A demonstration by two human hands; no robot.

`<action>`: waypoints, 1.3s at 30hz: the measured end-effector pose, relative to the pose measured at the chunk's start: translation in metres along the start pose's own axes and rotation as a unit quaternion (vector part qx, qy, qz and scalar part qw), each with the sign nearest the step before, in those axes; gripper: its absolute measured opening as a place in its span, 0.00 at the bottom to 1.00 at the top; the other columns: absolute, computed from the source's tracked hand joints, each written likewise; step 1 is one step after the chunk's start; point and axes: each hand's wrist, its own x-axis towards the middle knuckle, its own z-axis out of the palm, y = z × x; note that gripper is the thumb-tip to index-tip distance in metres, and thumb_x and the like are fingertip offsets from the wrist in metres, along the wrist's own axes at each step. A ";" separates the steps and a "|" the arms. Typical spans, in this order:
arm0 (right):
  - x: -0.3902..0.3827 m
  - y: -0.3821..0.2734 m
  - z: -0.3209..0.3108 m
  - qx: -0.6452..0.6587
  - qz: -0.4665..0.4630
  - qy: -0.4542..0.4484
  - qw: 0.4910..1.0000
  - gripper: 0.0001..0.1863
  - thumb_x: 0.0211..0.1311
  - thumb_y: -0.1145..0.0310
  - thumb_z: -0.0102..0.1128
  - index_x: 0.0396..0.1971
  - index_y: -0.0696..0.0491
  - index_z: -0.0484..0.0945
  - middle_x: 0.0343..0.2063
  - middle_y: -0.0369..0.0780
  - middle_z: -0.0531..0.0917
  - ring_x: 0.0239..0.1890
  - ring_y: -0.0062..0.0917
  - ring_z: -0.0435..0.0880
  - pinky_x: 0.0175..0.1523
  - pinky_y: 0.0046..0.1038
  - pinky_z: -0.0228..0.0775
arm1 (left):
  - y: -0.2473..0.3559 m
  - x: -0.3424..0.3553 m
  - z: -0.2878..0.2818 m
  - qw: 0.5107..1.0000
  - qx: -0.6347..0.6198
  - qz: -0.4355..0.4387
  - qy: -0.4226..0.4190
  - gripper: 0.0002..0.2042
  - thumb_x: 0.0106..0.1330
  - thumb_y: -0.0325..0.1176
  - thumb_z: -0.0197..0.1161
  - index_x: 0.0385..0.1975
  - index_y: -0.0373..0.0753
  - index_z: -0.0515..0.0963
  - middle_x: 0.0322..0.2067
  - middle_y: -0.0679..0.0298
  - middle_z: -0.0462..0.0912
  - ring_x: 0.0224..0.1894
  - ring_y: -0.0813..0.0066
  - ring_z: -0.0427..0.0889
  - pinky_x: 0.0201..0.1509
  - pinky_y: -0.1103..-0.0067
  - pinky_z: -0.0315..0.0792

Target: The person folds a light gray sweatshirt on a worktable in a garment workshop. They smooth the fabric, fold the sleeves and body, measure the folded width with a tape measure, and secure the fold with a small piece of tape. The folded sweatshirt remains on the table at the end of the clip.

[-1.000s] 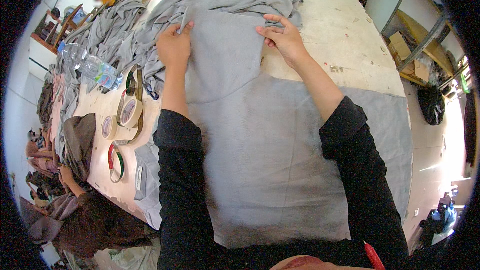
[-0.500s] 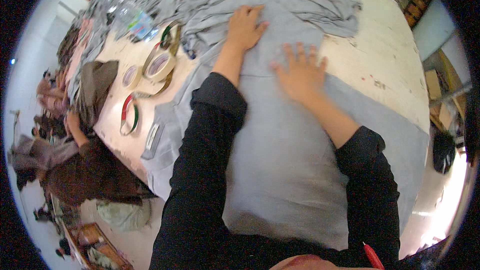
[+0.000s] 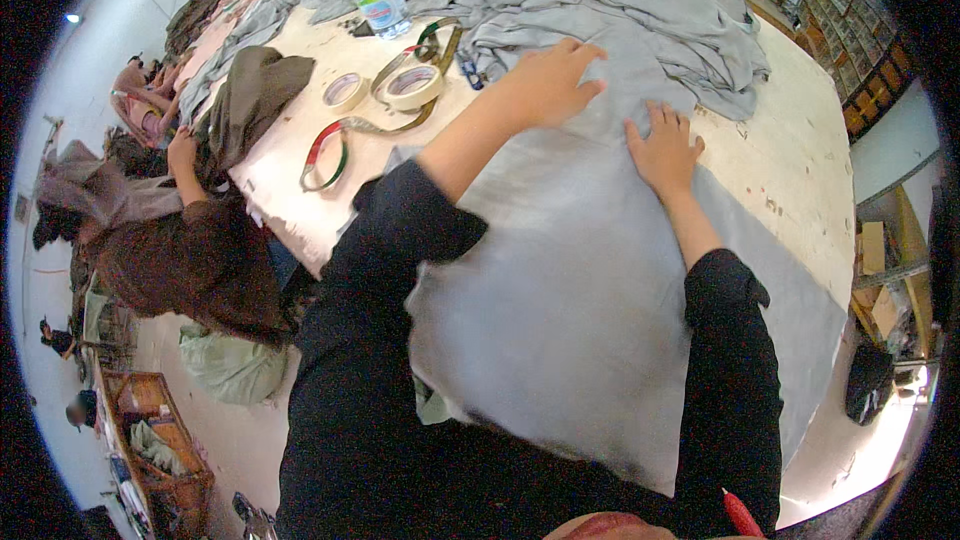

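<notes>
A smooth sheet of thin grey cloth is spread over the pale table in front of me. My left hand, slightly blurred, is over its far part with fingers stretched and the thumb apart. To the right, my right hand lies flat on the same cloth with fingers spread. Neither hand grips anything I can see. Just beyond both hands, more grey cloth lies bunched in loose folds. A small blue tool of unclear kind sits left of my left hand.
Left on the table are two masking tape rolls, a curling measuring tape and a clear water bottle. A co-worker's hand touches brown cloth at the left edge. A wooden crate stands on the floor.
My view has shifted, so the table items appear further right. My left hand has moved rightward over the cloth, closer to my right hand. The cloth's lower left edge now lies further right.
</notes>
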 end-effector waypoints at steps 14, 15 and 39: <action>-0.246 0.095 -0.168 0.056 -0.077 -0.111 0.989 0.30 0.64 0.59 0.57 0.66 0.48 0.65 0.66 0.44 0.67 0.70 0.36 0.60 0.73 0.40 0.41 | 0.062 -0.287 -0.082 0.925 -0.216 -0.276 0.148 0.12 0.66 0.29 0.59 0.49 0.37 0.76 0.46 0.54 0.78 0.50 0.57 0.78 0.56 0.71 0.71; -0.269 0.106 -0.181 0.028 -0.092 -0.086 0.992 0.31 0.64 0.59 0.57 0.66 0.49 0.65 0.66 0.44 0.67 0.70 0.37 0.60 0.73 0.40 0.42 | 0.060 -0.287 -0.078 0.935 -0.190 -0.255 0.158 0.13 0.66 0.29 0.59 0.49 0.37 0.76 0.46 0.54 0.78 0.50 0.57 0.78 0.56 0.70 0.71; -0.408 0.167 -0.190 -0.026 0.158 0.004 0.987 0.27 0.74 0.56 0.43 0.64 0.59 0.67 0.66 0.52 0.66 0.69 0.45 0.61 0.73 0.40 0.49 | 0.051 -0.262 -0.026 0.923 -0.051 -0.322 0.205 0.17 0.60 0.37 0.66 0.44 0.38 0.73 0.47 0.57 0.77 0.52 0.57 0.74 0.56 0.64 0.65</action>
